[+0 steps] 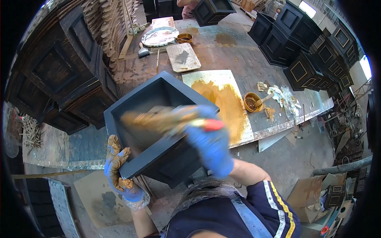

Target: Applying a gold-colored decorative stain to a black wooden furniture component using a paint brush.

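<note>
An open-topped black wooden box (170, 160) with panelled sides stands tilted in front of me at the table's near edge. My left hand (121, 168), in a blue glove smeared with brown, is closed on the box's lower left rim. In a blue glove too, my right hand (208, 142) is wrapped round a paintbrush (145, 120) with a red-tipped handle. Its brown-coated bristles are over the box's opening. Motion blurs both the brush and the right hand, so I cannot tell whether the bristles touch the inner wall.
A brown-stained white board (222, 105) lies behind the box on the worktable (216, 49). To the right is a brown bowl (252, 102) with a brush in it. Farther back are another bowl (184, 38), a round tray (160, 36) and a flat brush (143, 50). Stacked black boxes (59, 67) flank the left.
</note>
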`<state>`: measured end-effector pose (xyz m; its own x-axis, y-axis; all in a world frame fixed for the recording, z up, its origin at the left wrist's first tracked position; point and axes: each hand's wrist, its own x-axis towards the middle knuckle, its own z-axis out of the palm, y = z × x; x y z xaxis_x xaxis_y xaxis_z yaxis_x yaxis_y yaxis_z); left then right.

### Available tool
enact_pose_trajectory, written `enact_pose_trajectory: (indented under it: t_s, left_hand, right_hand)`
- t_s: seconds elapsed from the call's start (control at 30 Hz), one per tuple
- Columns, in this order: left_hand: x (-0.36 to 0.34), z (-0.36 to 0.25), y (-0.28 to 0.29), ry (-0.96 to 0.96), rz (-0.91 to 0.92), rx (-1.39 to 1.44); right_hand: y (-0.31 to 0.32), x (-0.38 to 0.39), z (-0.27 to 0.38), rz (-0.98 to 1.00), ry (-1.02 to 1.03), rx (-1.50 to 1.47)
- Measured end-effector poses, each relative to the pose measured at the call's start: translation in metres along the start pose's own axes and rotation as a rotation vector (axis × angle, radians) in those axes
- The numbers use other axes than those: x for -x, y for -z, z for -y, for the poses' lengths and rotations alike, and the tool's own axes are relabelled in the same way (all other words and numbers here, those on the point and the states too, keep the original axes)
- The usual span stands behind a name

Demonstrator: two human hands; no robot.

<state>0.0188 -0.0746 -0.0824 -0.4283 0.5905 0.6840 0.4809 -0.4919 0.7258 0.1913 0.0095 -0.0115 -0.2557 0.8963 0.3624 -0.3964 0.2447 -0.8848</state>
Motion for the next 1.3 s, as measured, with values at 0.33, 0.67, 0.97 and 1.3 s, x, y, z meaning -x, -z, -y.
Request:
enact_pose_trajectory:
  t_s: [0.33, 0.67, 0.97, 1.3]
  left_hand:
    - [-0.002, -0.002, -0.005, -0.066, 0.048, -0.061]
    - [0.014, -0.009, -0.004, 0.002, -0.019, -0.086]
    - [0.015, -0.015, -0.007, -0.105, -0.013, -0.078]
    - [0.028, -0.020, 0.001, -0.095, 0.010, -0.190]
  right_hand:
    - [0.050, -0.038, 0.018, -0.149, 0.210, -0.101]
    - [-0.005, 0.027, -0.003, -0.048, -0.090, -0.109]
    - [0.079, -0.003, 0.008, -0.303, 0.149, -0.142]
    - [0.016, -0.016, 0.025, 0.256, 0.434, 1.237]
